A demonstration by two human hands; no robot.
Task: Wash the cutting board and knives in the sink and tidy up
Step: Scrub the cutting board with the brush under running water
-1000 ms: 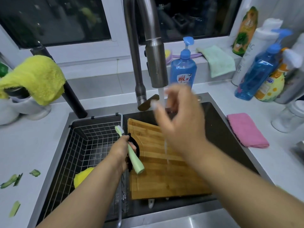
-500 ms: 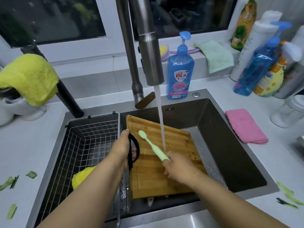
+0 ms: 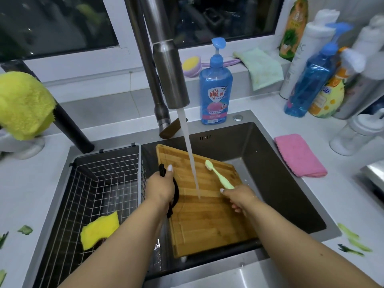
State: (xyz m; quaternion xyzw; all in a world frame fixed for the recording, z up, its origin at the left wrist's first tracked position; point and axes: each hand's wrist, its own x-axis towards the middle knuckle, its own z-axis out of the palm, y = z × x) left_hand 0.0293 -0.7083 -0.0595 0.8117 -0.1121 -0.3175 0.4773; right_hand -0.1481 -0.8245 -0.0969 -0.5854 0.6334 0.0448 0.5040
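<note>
Since half a second ago the toothbrush (image 3: pixel 218 174) is sitting right of the water stream, gripped by the right hand (image 3: pixel 239 197). The left hand (image 3: pixel 161 189) is still gripping the handle of the one cutting board (image 3: pixel 209 215), which is leaning in the sink (image 3: pixel 280 183). One yellow sponge (image 3: pixel 99 230) is lying in the wire basket (image 3: pixel 104 183).

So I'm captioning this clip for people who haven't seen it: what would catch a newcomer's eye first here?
First the water stream falling from the faucet onto the bamboo cutting board tilted in the sink. The left hand grips the board's black handle at its left edge, while the right hand holds a green toothbrush over it. A yellow sponge lies in the wire basket on the left.
</note>
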